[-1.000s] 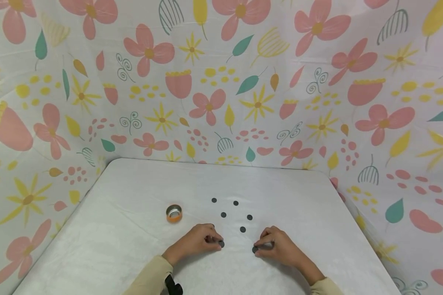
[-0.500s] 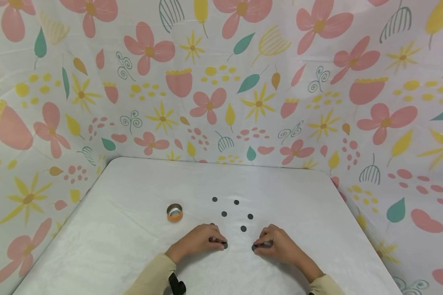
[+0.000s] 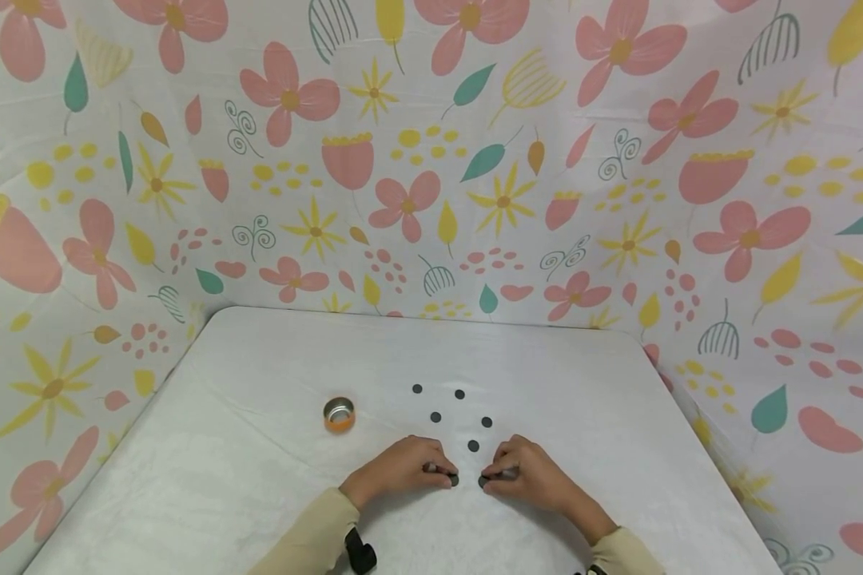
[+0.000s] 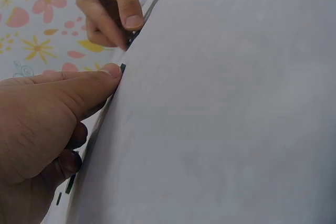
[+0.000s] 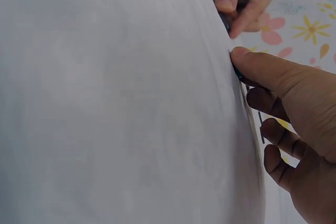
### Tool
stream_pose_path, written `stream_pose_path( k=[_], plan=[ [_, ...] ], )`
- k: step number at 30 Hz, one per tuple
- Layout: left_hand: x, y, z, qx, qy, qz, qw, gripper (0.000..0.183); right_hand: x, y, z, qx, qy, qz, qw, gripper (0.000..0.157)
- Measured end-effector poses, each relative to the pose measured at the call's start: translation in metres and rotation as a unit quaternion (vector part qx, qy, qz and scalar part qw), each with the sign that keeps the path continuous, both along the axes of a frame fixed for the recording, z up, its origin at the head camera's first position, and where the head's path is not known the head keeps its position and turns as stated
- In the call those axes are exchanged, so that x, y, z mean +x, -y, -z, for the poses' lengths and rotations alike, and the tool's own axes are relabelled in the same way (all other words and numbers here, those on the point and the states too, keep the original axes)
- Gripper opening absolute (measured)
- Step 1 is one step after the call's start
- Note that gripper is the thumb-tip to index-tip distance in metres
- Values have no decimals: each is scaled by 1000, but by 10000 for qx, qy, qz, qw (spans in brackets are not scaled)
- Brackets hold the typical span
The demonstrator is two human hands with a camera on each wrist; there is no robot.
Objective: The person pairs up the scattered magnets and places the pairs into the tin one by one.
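Note:
Between thumb and fingers, my left hand (image 3: 408,466) pinches a small black disc (image 3: 454,480) low over the white tabletop. My right hand (image 3: 535,474) pinches another black disc (image 3: 483,481) facing it, with a narrow gap between the two. In the left wrist view the disc (image 4: 123,67) shows as a thin dark edge at my left thumb tip. The right wrist view shows my right thumb (image 5: 262,66) over its disc, mostly hidden, and the lower fingers loosely curled. Just beyond the hands lies a loose black disc (image 3: 473,446).
Several more flat black discs, such as one disc (image 3: 435,417) and another disc (image 3: 487,422), lie scattered farther back. To their left stands a small round tin (image 3: 340,415) with an orange outside and silvery inside. A flower-patterned cloth (image 3: 403,263) surrounds the white table (image 3: 259,359).
My left hand has moved right and my right hand slightly left, each with its disc, so the gap has narrowed. A disc edge earlier visible behind my left hand is now hidden.

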State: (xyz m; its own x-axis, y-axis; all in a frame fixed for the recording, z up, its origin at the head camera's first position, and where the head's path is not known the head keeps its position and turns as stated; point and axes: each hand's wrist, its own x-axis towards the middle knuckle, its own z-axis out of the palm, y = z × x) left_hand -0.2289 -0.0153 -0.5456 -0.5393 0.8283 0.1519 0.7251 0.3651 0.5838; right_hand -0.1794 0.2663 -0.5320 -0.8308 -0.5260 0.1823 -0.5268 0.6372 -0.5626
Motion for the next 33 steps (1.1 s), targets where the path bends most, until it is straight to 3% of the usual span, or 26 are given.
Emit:
stream_pose_path(
  k=[10,26,33],
  plan=[
    [-2,-6,3,8,-93,35,10000,24,-4,10,1,-63,-215,-236,9995,15],
    [-3,-10,3,112,112,63,9999,25,-7,17,6,-219,107,-279,9993,18],
    [2,-4,-7,86,22,-276,9996,31,-3,14,2,-215,-104,-210,9995,23]
  ],
)
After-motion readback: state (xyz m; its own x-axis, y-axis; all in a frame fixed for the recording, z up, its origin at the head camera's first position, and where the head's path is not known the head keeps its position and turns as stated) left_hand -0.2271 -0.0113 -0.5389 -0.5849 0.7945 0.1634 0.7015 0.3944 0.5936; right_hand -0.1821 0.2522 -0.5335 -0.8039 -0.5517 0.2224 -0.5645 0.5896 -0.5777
